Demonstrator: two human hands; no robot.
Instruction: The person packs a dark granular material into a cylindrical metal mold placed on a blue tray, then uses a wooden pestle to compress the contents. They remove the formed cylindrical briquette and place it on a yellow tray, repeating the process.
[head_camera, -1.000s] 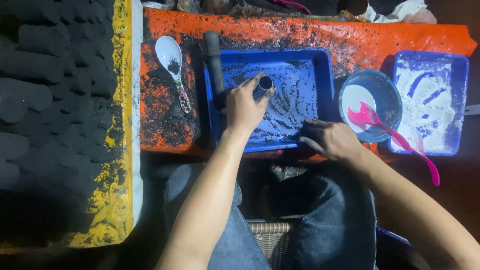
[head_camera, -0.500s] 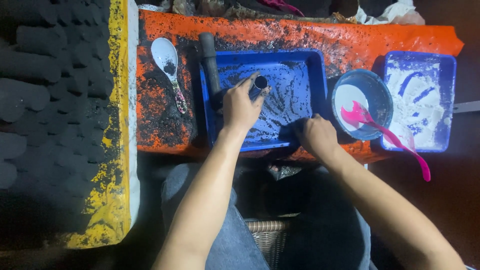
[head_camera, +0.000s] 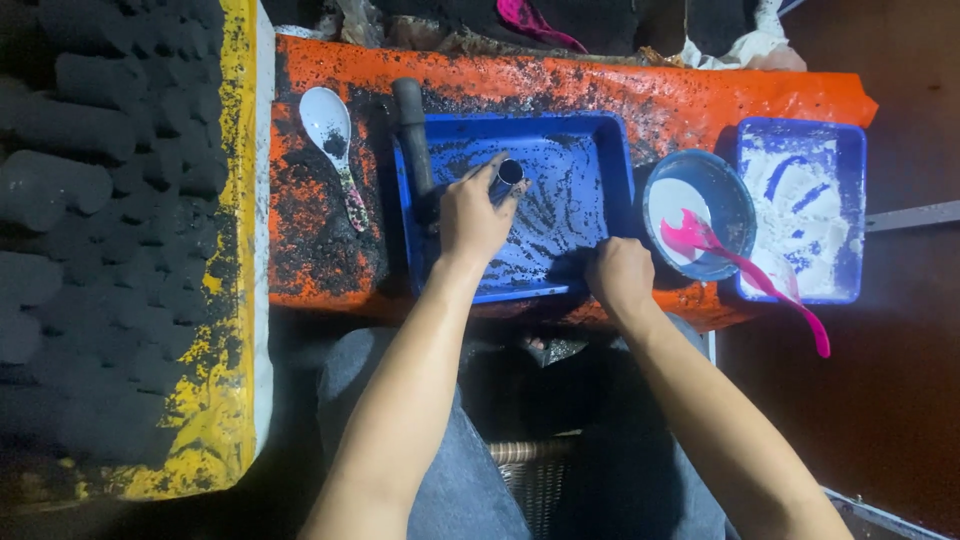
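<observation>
My left hand grips a small dark metal tube held upright inside a blue tray streaked with black and white powder. My right hand rests as a closed fist on the tray's near right corner, fingers down in the powder; whether it holds anything is hidden. A black cylinder lies along the tray's left rim. The tray sits on an orange board dusted with black powder.
A white spoon with black powder lies left of the tray. To the right stand a blue bowl of white powder with a pink scoop and a second blue tray of white powder. Rows of black cylinders fill the left side.
My right hand slid left along the tray's near edge and curled into a fist at its corner. My left hand stays on the tube. The view shifted slightly.
</observation>
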